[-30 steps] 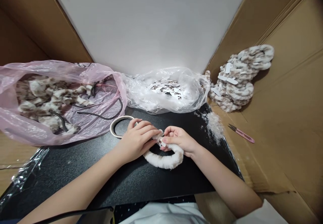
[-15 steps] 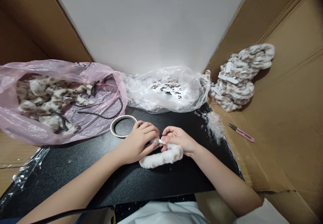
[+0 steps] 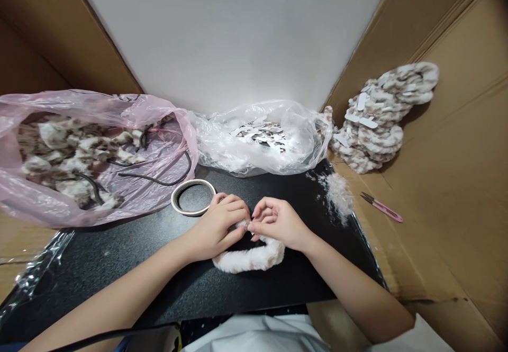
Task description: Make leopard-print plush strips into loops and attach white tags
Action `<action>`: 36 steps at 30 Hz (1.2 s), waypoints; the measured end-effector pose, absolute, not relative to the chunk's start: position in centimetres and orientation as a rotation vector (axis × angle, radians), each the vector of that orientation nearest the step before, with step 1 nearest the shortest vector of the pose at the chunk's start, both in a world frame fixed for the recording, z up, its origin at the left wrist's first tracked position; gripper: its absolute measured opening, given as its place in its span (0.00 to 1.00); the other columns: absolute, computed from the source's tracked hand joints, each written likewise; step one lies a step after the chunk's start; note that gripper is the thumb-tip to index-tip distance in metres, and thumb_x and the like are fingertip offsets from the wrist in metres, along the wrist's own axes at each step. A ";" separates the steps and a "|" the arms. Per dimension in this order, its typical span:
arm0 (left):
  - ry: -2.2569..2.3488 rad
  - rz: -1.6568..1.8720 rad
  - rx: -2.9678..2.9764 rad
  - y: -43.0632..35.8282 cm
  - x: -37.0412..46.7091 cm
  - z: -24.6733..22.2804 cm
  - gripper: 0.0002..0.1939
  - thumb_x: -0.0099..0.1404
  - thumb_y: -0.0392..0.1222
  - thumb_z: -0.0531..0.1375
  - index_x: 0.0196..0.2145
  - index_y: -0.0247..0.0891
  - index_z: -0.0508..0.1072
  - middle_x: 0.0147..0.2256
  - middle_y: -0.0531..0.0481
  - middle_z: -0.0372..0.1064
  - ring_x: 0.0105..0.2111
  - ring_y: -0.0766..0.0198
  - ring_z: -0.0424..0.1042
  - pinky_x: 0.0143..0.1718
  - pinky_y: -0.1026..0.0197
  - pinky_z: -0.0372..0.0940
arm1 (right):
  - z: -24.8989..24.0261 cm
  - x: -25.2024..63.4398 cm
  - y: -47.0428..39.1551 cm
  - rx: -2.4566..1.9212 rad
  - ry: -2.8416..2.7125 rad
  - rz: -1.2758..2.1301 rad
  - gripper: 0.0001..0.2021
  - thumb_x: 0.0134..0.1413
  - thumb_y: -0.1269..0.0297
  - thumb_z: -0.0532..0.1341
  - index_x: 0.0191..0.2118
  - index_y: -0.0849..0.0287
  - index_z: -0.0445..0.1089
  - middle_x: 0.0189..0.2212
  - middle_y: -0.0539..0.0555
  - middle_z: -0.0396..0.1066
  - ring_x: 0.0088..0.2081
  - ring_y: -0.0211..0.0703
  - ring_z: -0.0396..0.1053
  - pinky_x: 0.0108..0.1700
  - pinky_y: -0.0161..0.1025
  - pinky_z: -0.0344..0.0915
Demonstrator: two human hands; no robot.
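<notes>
A fluffy white-and-brown fur band (image 3: 250, 260) lies curved in a loop on the black table, its far side between my two hands. My left hand (image 3: 222, 225) is closed round the band's left part, fingers bent over it. With thumb and fingertips, my right hand (image 3: 278, 224) pinches at the spot where the band's ends come together. What exactly sits between those fingertips is mostly covered. Just behind my left hand is a roll of tape (image 3: 193, 213), flat on the table.
A pink plastic bag (image 3: 151, 214) with fur pieces and dark cords lies at the left. Behind is a clear bag (image 3: 222, 156) of white tags. At the right are a pile of fur bands (image 3: 369, 124), loose fluff (image 3: 337, 196) and pink thread snips (image 3: 383, 208).
My right hand's fingertips have moved slightly left, closer to my left hand, and cover the pale bit that showed between them. The front of the fur band sits a little lower in view.
</notes>
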State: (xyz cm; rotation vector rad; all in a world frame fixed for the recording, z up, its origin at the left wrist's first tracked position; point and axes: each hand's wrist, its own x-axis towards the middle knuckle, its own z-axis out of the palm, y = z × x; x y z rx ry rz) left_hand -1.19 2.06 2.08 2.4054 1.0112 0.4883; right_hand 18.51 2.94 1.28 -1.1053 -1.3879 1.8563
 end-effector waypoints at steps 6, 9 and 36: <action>0.976 0.448 2.234 2.2 -1.0 2.5 0.15 0.71 0.41 0.47 0.31 0.39 0.69 0.32 0.52 0.68 0.39 0.60 0.64 0.47 0.54 0.53 | 1.5 19.0 2.4 -0.945 -2.018 1.366 0.08 0.53 0.68 0.62 0.31 0.56 0.60 0.24 0.46 0.65 0.27 0.37 0.71 0.29 0.31 0.63; 0.938 0.432 2.119 2.2 -0.8 2.5 0.17 0.71 0.44 0.47 0.29 0.38 0.69 0.29 0.53 0.67 0.36 0.61 0.64 0.45 0.57 0.54 | 1.8 19.1 2.3 -0.846 -2.204 1.145 0.08 0.55 0.71 0.59 0.29 0.56 0.58 0.22 0.45 0.63 0.24 0.34 0.65 0.27 0.31 0.58; 1.225 0.533 2.177 2.7 -1.9 1.5 0.09 0.66 0.43 0.54 0.43 0.39 0.67 0.40 0.48 0.69 0.40 0.57 0.66 0.46 0.54 0.57 | 1.3 18.5 3.4 -1.039 -1.409 1.515 0.19 0.32 0.64 0.74 0.26 0.58 0.62 0.24 0.45 0.67 0.26 0.34 0.67 0.31 0.32 0.65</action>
